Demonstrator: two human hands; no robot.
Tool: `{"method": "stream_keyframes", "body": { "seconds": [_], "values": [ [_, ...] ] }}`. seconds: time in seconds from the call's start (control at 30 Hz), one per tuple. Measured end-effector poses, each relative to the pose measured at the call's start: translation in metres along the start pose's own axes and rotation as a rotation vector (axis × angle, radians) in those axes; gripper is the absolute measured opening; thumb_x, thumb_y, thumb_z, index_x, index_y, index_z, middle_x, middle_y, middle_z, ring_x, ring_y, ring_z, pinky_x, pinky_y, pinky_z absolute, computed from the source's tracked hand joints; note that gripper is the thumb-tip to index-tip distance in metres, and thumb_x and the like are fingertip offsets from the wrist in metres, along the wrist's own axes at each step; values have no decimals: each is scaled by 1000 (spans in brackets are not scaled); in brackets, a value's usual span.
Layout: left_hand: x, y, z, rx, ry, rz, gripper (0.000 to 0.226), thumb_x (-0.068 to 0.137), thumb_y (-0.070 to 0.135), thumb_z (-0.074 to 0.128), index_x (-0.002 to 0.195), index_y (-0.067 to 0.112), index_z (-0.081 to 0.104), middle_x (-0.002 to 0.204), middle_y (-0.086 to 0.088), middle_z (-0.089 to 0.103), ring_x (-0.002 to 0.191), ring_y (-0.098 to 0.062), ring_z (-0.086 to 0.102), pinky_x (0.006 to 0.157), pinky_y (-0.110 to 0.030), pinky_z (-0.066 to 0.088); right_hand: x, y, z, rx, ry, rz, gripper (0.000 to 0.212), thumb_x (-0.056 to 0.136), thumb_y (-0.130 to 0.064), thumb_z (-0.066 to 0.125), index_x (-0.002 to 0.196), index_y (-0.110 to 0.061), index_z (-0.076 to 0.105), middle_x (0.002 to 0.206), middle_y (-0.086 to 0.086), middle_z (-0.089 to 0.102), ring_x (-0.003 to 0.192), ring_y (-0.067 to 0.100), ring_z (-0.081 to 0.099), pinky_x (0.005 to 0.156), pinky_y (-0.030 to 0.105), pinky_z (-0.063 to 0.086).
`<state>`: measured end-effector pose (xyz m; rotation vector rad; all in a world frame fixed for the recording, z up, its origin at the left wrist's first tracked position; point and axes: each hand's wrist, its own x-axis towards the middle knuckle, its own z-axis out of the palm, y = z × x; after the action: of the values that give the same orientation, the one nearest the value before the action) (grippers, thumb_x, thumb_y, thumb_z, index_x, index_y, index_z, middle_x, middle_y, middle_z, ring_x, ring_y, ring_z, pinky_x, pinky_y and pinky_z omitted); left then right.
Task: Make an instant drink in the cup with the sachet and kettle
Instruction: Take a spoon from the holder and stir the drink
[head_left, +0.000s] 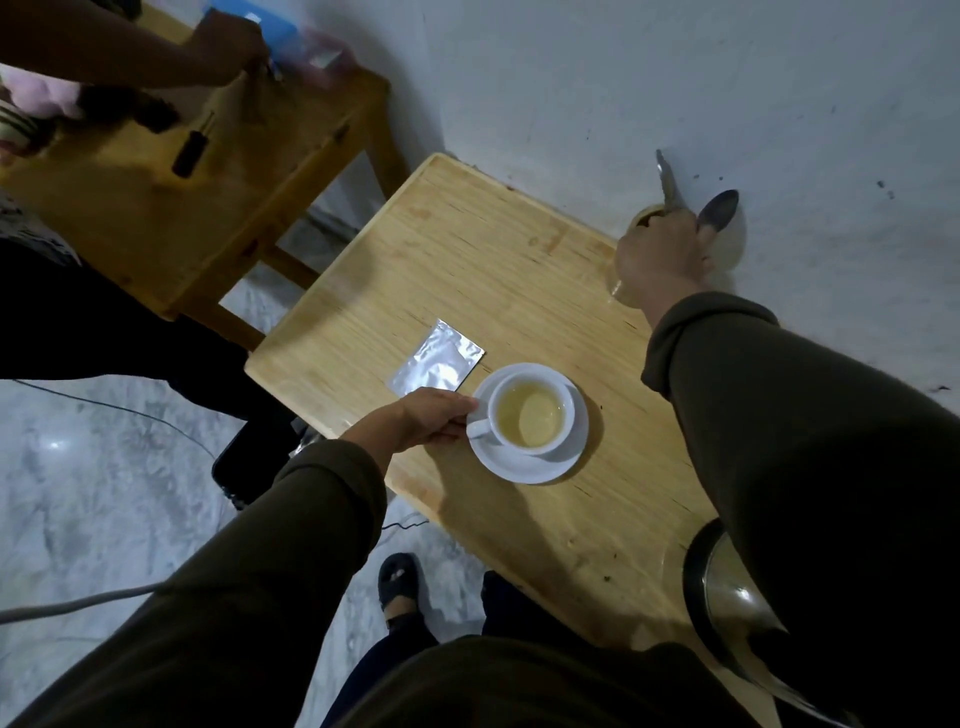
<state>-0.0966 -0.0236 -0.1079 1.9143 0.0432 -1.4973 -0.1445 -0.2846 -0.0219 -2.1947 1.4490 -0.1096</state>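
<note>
A white cup (563, 413) holding pale yellow liquid stands on a white saucer (524, 465) near the front left of the small wooden table (467, 260). My left hand (434, 415) pinches the saucer's rim beside the cup handle. A silver sachet (436, 364) lies flat just behind that hand. My right hand (660, 254) is closed on a spoon (719, 210) over a glass holder (621, 288) at the table's far right corner; a second utensil handle (667, 182) sticks up beside it. The kettle (727, 597) sits at the near right, mostly hidden by my right sleeve.
A grey wall runs behind the table. A second wooden table (171, 208) stands at the upper left, where another person's arm (130, 47) handles a blue object (260, 26). Cables (78, 603) cross the marble floor, and my foot (397, 582) is below the table edge.
</note>
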Motion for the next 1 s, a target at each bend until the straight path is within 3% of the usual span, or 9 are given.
{"method": "stream_keyframes", "body": {
  "seconds": [0.1,0.3,0.43,0.5,0.6,0.73,0.83,0.9,1.0],
  "values": [
    [0,-1,2,9,39,16,33,94,25,54,117,5,63,96,-11,66,80,-17,60,72,-24,51,-4,-1,-1,-98,123,-135,37,92,-14,44,127,-6,52,138,5,44,129,29,35,109,41,31],
    [-4,2,8,41,124,48,18,94,24,52,87,10,62,68,-3,56,51,-9,53,50,-17,43,-22,-4,-17,-293,262,-452,42,87,-2,39,126,-7,55,134,6,48,123,30,41,106,46,23],
    [-6,3,12,34,134,64,16,96,19,50,94,6,59,88,-10,59,66,-16,56,75,-31,53,-46,-10,-26,-263,409,-656,35,80,4,49,108,-3,68,118,11,63,106,30,58,77,30,20],
    [-4,3,11,113,105,85,24,97,21,46,79,10,57,84,-10,55,74,-21,53,86,-37,52,-59,-12,-27,-232,388,-694,31,78,6,51,100,-1,71,108,15,67,94,34,63,81,30,27],
    [-2,2,9,167,74,108,27,97,21,46,73,11,54,76,-9,52,71,-21,50,84,-38,49,-86,-12,-18,-149,198,-498,30,88,-1,43,109,-3,65,118,17,59,104,36,57,89,42,47],
    [-2,3,5,178,-3,131,13,97,13,46,90,6,55,72,-5,53,65,-16,53,64,-21,53,-138,-7,-1,186,261,-189,27,87,-1,46,100,-4,70,109,12,67,103,26,61,68,9,39],
    [-9,5,4,208,-77,158,17,97,5,43,108,7,55,71,-1,50,60,-9,49,38,-9,45,-173,-3,13,455,257,61,30,85,5,48,99,-4,73,108,10,71,104,19,62,73,1,32],
    [-9,3,2,258,-127,194,35,97,4,42,129,-7,50,85,-9,60,62,-9,50,41,-12,47,-191,-1,20,545,211,142,30,85,5,50,99,-7,74,105,5,72,98,14,63,67,0,40],
    [-12,0,0,376,-135,255,40,96,6,42,134,-7,46,132,-24,57,73,-16,60,46,-14,46,-215,-1,29,649,190,175,29,86,5,50,99,-7,73,93,-3,66,88,8,60,64,-2,44]
  ]
}}
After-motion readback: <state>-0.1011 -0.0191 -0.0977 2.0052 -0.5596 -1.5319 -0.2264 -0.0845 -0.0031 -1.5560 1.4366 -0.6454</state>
